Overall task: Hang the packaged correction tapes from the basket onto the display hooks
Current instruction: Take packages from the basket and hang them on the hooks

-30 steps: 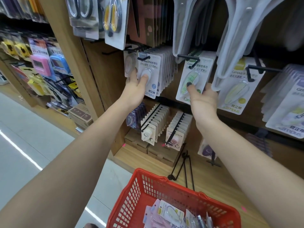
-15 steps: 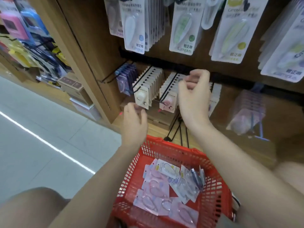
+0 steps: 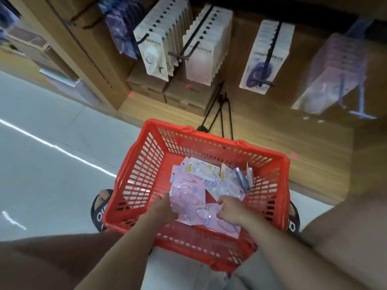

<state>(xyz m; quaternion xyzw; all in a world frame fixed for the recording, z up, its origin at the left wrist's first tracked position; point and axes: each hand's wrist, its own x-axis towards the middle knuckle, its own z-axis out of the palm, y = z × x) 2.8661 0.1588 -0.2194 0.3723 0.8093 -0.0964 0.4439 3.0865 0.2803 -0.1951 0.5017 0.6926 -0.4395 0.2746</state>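
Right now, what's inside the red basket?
Flat pink and white packets lie piled in the red basket, with both hands, left and right, on them. Packets underneath are covered.

Head-worn camera looks steeply down, close over the red basket [image 3: 209,143], display hooks [image 3: 178,54] beyond.

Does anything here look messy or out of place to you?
Some loose black display hooks lie on the wooden shelf base instead of hanging on the wall. The packets in the red basket lie in a jumbled, overlapping pile. The hung rows look tidy.
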